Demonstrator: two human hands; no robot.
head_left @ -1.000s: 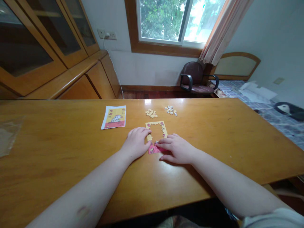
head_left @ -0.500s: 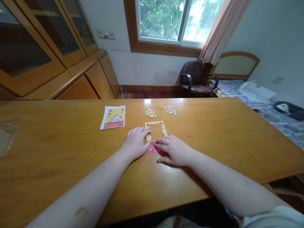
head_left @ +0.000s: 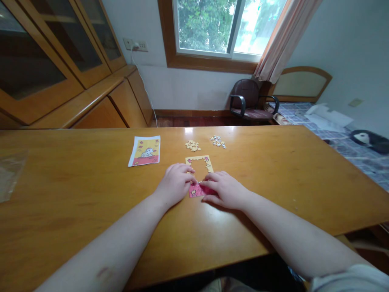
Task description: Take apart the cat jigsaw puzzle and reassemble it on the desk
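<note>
A partly assembled jigsaw puzzle lies on the table before me, with a yellow border, a pink bottom and an opening in its middle. My left hand rests along its left edge, fingers stretched onto the frame and fingertips at the top of the pink part. From the right, my right hand reaches over the lower right corner, its spread fingers touching the pink pieces. The two hands' fingertips are close together but apart. Whether a small piece sits under the fingertips is hidden.
Beyond the puzzle lie a pile of yellow pieces and a pile of whitish pieces. A reference picture of a white animal is to the left. A clear plastic bag lies at the far left of the wooden table.
My left fingers have slid down toward the pink part. My right hand has shifted slightly, its thumb drawn closer to the puzzle's bottom edge. The piles and picture have stayed put.
</note>
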